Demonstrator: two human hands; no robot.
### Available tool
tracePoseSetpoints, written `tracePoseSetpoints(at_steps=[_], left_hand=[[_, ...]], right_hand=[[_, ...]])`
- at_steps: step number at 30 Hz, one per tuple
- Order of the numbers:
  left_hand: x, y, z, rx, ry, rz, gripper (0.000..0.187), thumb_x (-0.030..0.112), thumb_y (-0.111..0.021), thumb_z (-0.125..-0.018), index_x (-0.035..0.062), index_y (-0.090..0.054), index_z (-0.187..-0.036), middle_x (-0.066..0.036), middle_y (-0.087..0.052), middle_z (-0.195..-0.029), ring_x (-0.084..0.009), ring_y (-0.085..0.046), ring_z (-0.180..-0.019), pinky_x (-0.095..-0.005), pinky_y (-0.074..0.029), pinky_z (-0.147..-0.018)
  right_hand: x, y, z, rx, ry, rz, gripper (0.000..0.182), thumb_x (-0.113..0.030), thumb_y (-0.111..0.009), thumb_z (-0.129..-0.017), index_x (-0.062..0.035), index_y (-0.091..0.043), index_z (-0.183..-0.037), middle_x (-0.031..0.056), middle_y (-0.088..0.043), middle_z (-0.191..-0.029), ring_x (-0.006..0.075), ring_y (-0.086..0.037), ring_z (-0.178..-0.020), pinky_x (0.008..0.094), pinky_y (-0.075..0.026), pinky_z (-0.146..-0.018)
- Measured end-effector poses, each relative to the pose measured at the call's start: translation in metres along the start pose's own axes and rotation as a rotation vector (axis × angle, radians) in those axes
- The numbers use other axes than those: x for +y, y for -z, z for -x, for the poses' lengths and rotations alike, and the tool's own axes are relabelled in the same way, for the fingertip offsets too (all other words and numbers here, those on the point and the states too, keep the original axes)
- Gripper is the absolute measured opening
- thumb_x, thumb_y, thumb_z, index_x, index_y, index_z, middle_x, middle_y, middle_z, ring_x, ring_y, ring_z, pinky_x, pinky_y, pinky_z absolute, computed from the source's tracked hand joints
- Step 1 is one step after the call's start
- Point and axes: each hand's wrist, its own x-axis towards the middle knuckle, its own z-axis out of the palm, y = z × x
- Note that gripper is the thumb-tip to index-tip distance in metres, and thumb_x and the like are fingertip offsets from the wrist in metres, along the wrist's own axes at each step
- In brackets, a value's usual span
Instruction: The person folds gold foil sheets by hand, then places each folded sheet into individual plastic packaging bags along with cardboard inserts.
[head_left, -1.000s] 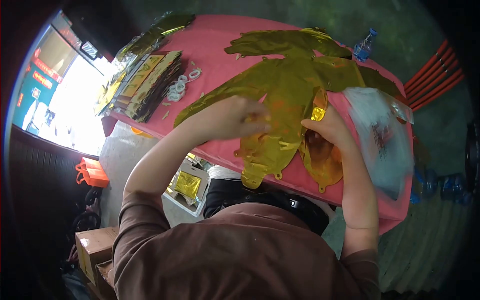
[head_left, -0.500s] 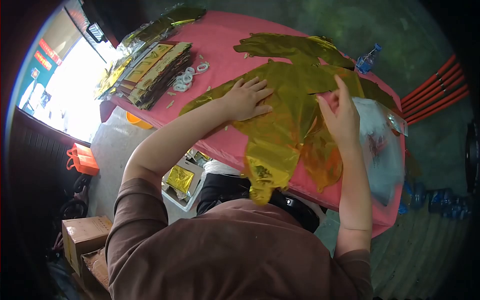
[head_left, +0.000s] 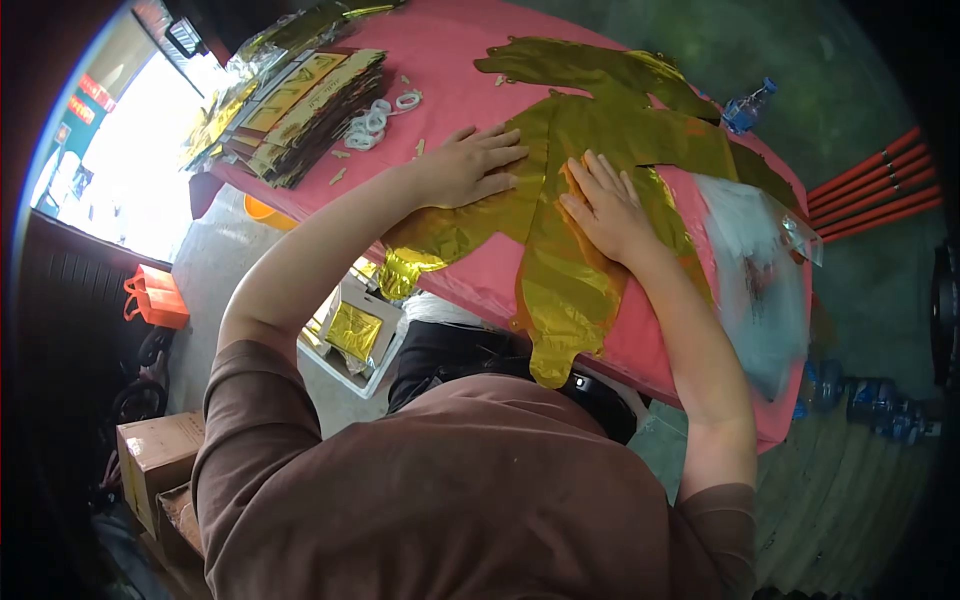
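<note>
Gold foil sheets with rounded, limb-like lobes lie spread over the pink table cover. My left hand rests flat on the foil's left part, fingers apart. Palm down on the middle of the foil is my right hand, its fingers stretched out and fairly close together. Below it, one long foil lobe reaches to the table's near edge. Another lobe hangs at the near edge on the left. Neither hand grips anything.
Stacked printed packets and white rings lie at the left. Clear plastic bags are at the right, with a small bottle beyond. A white bin, cartons and an orange bag stand below.
My right hand has come down onto the foil and moved left. My left hand has shifted slightly left. The near foil lobes have changed position, one now lying further left.
</note>
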Motion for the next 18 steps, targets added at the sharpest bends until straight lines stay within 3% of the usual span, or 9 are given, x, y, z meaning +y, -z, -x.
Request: tracePoseSetpoints(at_steps=[5,18], left_hand=[[0.007,0.001,0.001,-0.005,0.042,-0.011,0.051,0.039,-0.043,-0.093,0.0118,-0.037,-0.136,-0.015,-0.031,-0.143,-0.0287,-0.024,-0.135,-0.0489,-0.020,-0.107],[0.006,0.002,0.003,0.012,0.023,0.010,0.053,0.039,-0.046,-0.091,0.0102,-0.038,-0.135,-0.015,-0.032,-0.142,-0.0298,-0.025,-0.134,-0.0494,-0.020,-0.108]], right_hand=[[-0.018,0.000,-0.004,-0.043,-0.083,0.028,0.058,-0.042,-0.042,-0.091,-0.0102,-0.031,-0.139,0.0169,-0.023,-0.146,0.0289,-0.018,-0.137,0.0472,-0.012,-0.109],[-0.029,-0.001,-0.005,-0.066,-0.067,0.013,0.063,-0.046,-0.043,-0.090,-0.0110,-0.027,-0.141,0.0162,-0.020,-0.147,0.0285,-0.015,-0.138,0.0499,-0.008,-0.109]])
